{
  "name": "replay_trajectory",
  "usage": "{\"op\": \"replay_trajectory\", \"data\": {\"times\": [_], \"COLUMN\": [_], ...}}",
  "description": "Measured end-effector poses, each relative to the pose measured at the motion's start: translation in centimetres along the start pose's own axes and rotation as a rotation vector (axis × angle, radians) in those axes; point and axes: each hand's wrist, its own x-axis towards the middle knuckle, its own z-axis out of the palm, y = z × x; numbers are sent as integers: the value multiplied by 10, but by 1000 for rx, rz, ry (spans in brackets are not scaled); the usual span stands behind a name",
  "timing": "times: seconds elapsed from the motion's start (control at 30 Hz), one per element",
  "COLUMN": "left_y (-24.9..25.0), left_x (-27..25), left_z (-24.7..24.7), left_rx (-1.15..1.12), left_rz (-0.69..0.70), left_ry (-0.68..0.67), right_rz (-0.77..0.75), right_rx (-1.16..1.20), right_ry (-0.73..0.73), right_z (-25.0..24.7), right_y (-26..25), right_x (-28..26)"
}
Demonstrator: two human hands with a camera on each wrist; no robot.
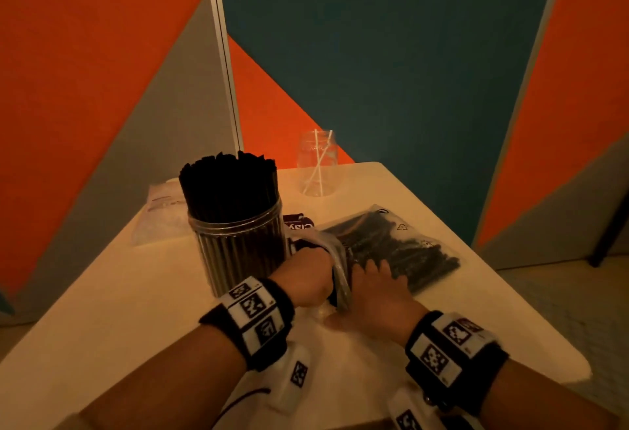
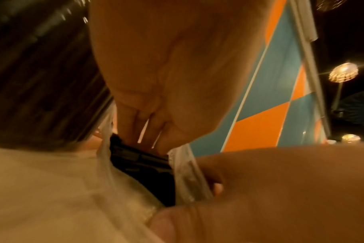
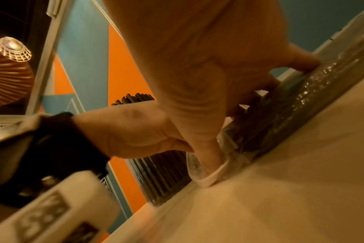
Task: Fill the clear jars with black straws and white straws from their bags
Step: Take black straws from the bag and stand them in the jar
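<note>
Right now both hands meet at the mouth of the black-straw bag (image 1: 398, 249), which lies flat on the table (image 1: 136, 293) just right of the full jar (image 1: 238, 235). The left hand (image 1: 308, 276) is curled into a fist round the bag's clear open edge, holding it bunched and lifted; the left wrist view shows its fingers (image 2: 139, 125) gripping the plastic lip beside the black straws (image 2: 143, 166) inside. The right hand (image 1: 371, 290) lies on the bag with fingers spread and fairly straight, fingertips pressing down on the plastic over the straws. In the right wrist view its thumb (image 3: 206, 157) reaches down into the fold of plastic at the bag's opening, and one finger (image 3: 301, 62) rests on the bag farther along. Whether the thumb pinches anything I cannot tell.

That full jar is packed with black straws standing upright, their tips well above its rim; it stands touching or nearly touching the left hand. Behind the full jar and to its right, near the table's far edge, stands a second jar (image 1: 318, 164) holding two white straws (image 1: 320, 160) that lean crossed. Left of the full jar, partly hidden behind it, lies a pale clear bag (image 1: 160, 212); its contents are too faint to make out. A dark label (image 1: 297, 223) lies between the full jar and the black-straw bag.
</note>
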Motion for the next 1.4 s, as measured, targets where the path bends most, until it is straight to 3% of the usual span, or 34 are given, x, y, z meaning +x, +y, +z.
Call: {"op": "replay_trajectory", "data": {"times": [0.2,0.57,0.77,1.0,1.4], "left_y": [8,10,18,16,-19], "left_x": [35,55,46,31,-62], "left_z": [-5,-10,-18,-26,-28], "left_rx": [-155,33,63,116,37], "left_rz": [-59,-102,-56,-10,-212], "left_ry": [-5,-47,-181,-128,20], "right_rz": [-22,-11,-7,-22,-36], "right_rx": [-84,-80,-81,-94,-85], "right_ry": [-23,-33,-5,1,14], "right_z": [-7,-14,-11,-6,-9], "right_y": [2,0,-1,2,6], "right_x": [0,-2,0,7,6]}}
